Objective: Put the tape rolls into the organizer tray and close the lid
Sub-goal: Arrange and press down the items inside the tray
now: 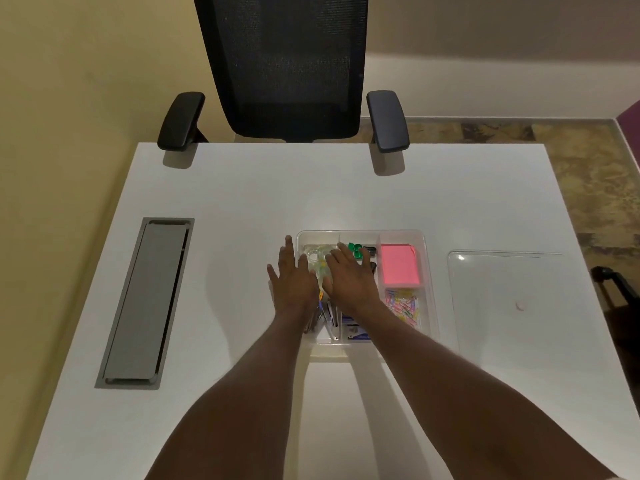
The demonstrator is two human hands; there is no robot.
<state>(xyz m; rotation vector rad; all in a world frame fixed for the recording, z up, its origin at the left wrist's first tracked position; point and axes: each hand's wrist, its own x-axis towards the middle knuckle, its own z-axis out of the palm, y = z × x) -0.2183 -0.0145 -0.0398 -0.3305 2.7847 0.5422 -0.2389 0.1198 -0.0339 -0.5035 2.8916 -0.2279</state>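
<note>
A clear plastic organizer tray (427, 268) sits in the middle of the white table, uncovered. Clear tape rolls (317, 256) lie in its far-left compartment, partly hidden by my hands. My left hand (294, 280) hovers flat over the tray's left edge, fingers spread and holding nothing. My right hand (349, 277) is spread flat over the tray's middle, also holding nothing. The clear lid (512, 299) lies flat on the table to the right of the tray, apart from it.
The tray also holds pink sticky notes (400, 265), coloured paper clips (403, 306), green and black binder clips (360, 251) and pens (325, 317). A grey cable hatch (145, 303) sits in the table at left. A black office chair (287, 67) stands beyond the far edge.
</note>
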